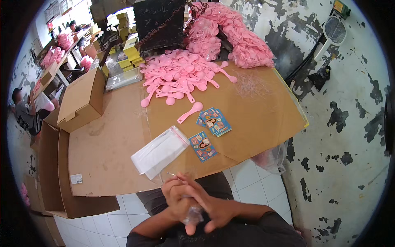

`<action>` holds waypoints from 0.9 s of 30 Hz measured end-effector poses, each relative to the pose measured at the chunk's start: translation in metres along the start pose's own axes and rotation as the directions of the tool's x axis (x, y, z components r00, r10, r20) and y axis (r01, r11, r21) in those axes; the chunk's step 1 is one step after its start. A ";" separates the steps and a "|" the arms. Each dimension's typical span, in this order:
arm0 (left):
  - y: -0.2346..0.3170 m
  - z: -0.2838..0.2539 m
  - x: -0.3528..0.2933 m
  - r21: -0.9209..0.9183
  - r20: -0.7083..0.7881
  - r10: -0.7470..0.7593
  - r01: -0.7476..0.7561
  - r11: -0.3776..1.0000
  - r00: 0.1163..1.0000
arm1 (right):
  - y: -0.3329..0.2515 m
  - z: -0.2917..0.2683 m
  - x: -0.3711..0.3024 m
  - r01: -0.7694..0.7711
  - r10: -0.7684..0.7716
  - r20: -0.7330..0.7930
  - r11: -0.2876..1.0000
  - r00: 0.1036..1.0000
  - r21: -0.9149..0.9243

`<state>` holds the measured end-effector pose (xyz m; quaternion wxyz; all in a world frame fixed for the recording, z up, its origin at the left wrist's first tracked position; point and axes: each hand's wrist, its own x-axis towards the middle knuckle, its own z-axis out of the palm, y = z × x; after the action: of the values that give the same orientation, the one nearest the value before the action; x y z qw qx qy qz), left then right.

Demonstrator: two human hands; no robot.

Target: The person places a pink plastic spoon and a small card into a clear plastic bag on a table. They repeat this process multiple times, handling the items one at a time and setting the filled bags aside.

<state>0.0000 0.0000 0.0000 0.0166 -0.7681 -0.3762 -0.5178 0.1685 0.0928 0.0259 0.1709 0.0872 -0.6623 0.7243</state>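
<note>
My left hand [177, 199] and my right hand [214, 208] are pressed together close to my body, below the table's near edge. A small clear plastic bag [193, 214] is squeezed between them; its contents are hidden. Just above my hands a stack of clear bags with a red strip [159, 151] lies on the cardboard-covered table [107, 152]. To its right lie a single printed card [203, 146] and a small pile of printed cards [214, 121]. One pink plastic spoon [190, 112] lies apart from the big heap of pink spoons [177, 74].
Bagged pink spoons [234, 35] pile up at the back by a black crate [158, 22]. A closed cardboard box [82, 101] sits at the left, open cartons [53, 173] below it. A person [24, 111] sits far left. A peeling wall [345, 123] is at the right.
</note>
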 end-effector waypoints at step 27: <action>-0.046 -0.064 -0.011 0.410 -0.576 -0.335 0.618 0.671 0.746 | -0.188 -0.556 -0.362 -0.946 0.607 -0.795 0.259 0.000 0.197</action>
<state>-0.0796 0.0004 0.0034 0.1957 -0.4516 -0.6924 -0.5276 0.6280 0.6068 0.0134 -0.0077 -0.6553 -0.5759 0.4887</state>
